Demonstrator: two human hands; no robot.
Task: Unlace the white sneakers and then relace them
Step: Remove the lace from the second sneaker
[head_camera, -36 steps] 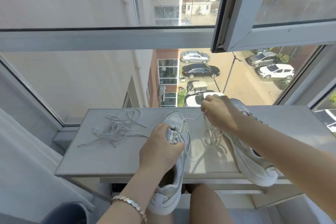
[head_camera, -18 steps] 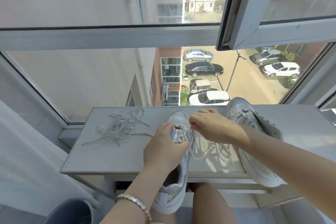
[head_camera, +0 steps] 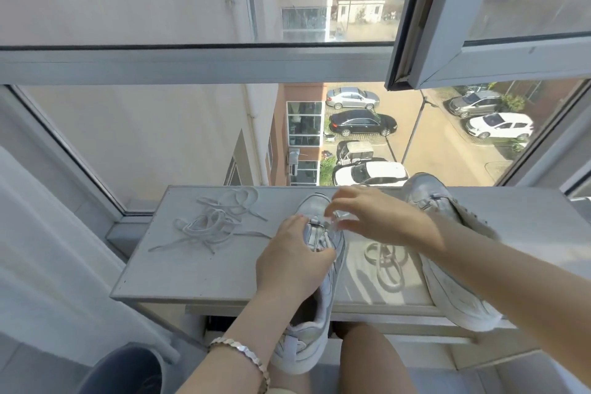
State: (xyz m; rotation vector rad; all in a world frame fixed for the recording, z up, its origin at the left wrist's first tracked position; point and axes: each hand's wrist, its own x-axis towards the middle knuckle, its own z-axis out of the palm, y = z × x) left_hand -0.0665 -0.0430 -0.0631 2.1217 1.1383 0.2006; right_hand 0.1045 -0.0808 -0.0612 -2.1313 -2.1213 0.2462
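Note:
One white sneaker [head_camera: 315, 323] lies toe-away on the grey sill table [head_camera: 198, 269], its heel hanging over the near edge. My left hand [head_camera: 292, 261] grips its upper around the eyelets. My right hand [head_camera: 367, 217] hovers over the sneaker's toe end and pinches its lace [head_camera: 332, 221] near the front eyelets. Slack loops of that lace [head_camera: 385, 261] lie on the table between the shoes. The second white sneaker [head_camera: 447, 253] rests to the right, partly under my right forearm. A loose white lace [head_camera: 211, 221] lies in a heap at the table's left.
The window glass [head_camera: 160, 137] stands right behind the table, and an opened sash [head_camera: 479, 51] juts in at the upper right. A dark round bin [head_camera: 128, 371] sits low left. My bare knee [head_camera: 367, 358] is under the table's near edge.
My right hand came back from the far right edge down to the front eyelets of the held sneaker, bringing the lace with it. My left hand kept its grip.

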